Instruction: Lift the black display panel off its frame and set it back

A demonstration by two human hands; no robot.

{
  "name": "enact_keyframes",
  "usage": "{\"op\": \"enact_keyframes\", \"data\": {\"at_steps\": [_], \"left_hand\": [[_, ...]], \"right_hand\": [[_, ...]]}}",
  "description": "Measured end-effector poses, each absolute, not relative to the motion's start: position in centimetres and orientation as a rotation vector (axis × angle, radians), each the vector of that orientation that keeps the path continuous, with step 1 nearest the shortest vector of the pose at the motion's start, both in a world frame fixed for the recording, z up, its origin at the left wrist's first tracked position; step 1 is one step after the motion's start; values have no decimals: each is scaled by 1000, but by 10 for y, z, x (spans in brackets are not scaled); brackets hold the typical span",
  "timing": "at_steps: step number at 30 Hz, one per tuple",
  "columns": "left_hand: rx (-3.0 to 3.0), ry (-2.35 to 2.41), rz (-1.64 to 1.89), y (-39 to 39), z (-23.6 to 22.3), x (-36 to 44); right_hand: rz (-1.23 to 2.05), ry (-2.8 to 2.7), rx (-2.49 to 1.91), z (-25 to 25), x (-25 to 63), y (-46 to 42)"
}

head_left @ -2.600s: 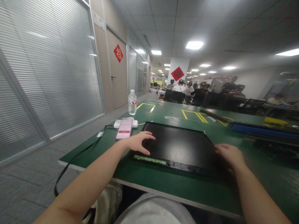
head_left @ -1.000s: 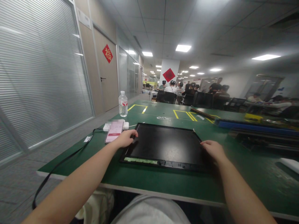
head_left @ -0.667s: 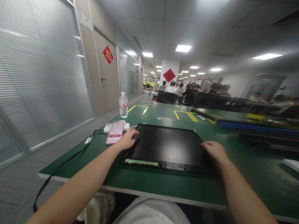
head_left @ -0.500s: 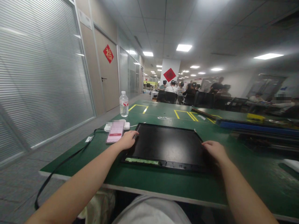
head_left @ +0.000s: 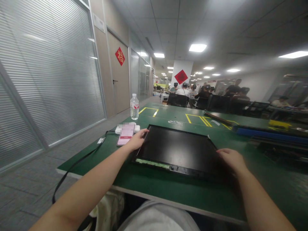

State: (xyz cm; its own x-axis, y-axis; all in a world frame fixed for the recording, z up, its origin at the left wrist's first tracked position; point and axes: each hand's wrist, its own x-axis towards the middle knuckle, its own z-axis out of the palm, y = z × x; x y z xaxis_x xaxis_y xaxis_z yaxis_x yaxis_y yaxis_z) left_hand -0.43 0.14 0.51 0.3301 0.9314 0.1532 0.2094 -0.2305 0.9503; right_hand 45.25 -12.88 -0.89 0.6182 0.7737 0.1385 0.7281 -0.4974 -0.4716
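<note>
A large black flat panel (head_left: pixel 179 150) lies face up on the green table (head_left: pixel 168 189) in front of me, with a green circuit strip (head_left: pixel 154 163) along its near edge. My left hand (head_left: pixel 137 140) rests against the panel's left edge, fingers curled round it. My right hand (head_left: pixel 232 160) lies on the panel's right edge near the front corner, fingers bent over the rim.
A phone with a pink screen (head_left: pixel 126 134) and a white charger lie left of the panel, with a black cable (head_left: pixel 77 163) trailing off the table. A water bottle (head_left: pixel 134 107) stands farther back. Blue and dark long parts (head_left: pixel 264 134) lie at the right. People sit at tables far behind.
My left hand slid from the panel's top surface to its left edge and a little farther back. My right hand stays on the right edge. The camera view shifted slightly.
</note>
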Motion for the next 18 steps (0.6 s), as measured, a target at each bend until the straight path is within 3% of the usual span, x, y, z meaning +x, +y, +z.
{"op": "enact_keyframes", "data": {"at_steps": [4, 18], "left_hand": [[1331, 1003, 1030, -5, 16, 1], [954, 1033, 1120, 0, 15, 8]], "right_hand": [[130, -1171, -2361, -10, 454, -129], [95, -1205, -2331, -15, 459, -127]]}}
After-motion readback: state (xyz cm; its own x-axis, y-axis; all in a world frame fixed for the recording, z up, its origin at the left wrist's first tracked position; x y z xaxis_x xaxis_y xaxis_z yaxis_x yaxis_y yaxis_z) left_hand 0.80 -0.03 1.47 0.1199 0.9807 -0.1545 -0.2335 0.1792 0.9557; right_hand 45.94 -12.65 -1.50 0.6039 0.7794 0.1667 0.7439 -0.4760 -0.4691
